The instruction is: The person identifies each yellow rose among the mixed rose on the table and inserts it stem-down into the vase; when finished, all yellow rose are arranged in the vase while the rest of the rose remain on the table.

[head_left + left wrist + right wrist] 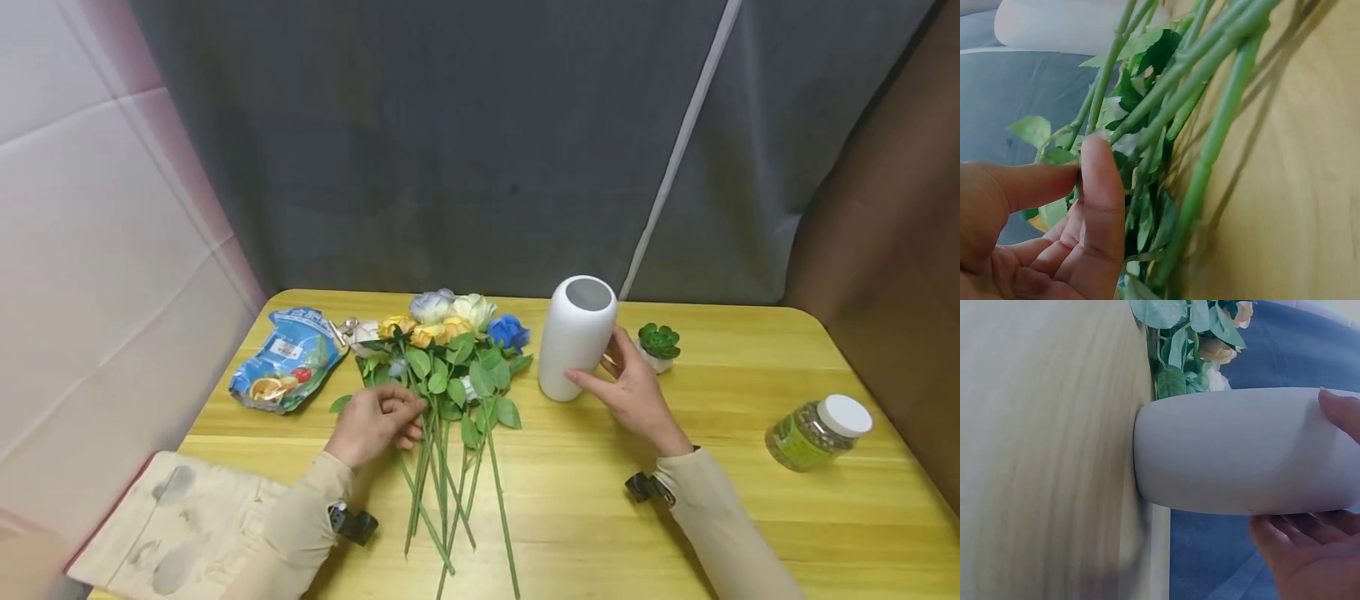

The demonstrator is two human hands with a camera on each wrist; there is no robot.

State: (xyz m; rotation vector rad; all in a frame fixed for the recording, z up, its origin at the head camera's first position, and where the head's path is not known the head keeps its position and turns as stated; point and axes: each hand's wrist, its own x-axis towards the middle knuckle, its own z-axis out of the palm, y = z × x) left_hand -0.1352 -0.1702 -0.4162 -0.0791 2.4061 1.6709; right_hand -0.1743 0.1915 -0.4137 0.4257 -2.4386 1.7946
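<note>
A bunch of artificial flowers [442, 332] in yellow, white, pale lilac and blue lies on the table, its green stems [504, 508] fanned toward the front edge. My left hand [378, 425] is over the left side of the bunch, where thumb and forefinger pinch a flower stem [1105, 81]; the other fingers are curled. To the right of the flowers a white vase [573, 346] with a round grey top stands upright on the table. My right hand [633, 392] grips it from the right, the thumb [1341, 414] on one side and fingers on the other.
A blue food pouch [288, 358] lies at the back left, beside a metal clip [345, 329]. A stained beige cloth [187, 521] is at the front left. Right of the vase stand a small potted succulent [658, 346] and a white-lidded jar [817, 433]. A dark curtain [465, 150] hangs behind.
</note>
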